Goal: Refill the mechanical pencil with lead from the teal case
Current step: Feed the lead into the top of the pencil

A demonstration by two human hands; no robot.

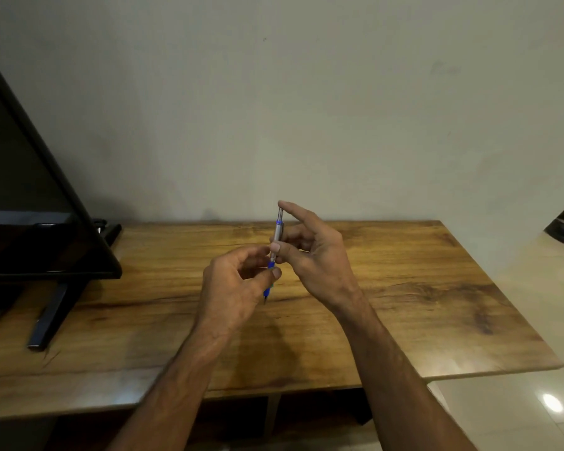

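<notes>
Pencil held upright over the middle of the wooden desk (404, 271): the mechanical pencil (276, 237) stands nearly vertical between both hands, its silver cap end up and slightly away from the person, its blue grip and tip pointing down toward the tabletop without touching it.

The right hand (310, 255) has the upper barrel. Its thumb presses the silver section from the near side, the middle fingers back it from behind, and the index finger arches over so its tip rests on the very top of the cap. The left hand (235, 288) is lower and curled closed, thumb and fingertips pinched around the blue lower part. A sliver of green shows at the left thumb beside the pencil; that may be the teal case tucked in this hand, but too little of it shows to be sure. No case lies on the visible desk.

Since the pencil's long axis runs up and down, and the right index finger sits directly on its upper end, that finger is best placed to press or pull the cap along the axis while the left hand steadies from below.

A dark monitor (30, 190) on its stand sits at the desk's left, well apart.
</notes>
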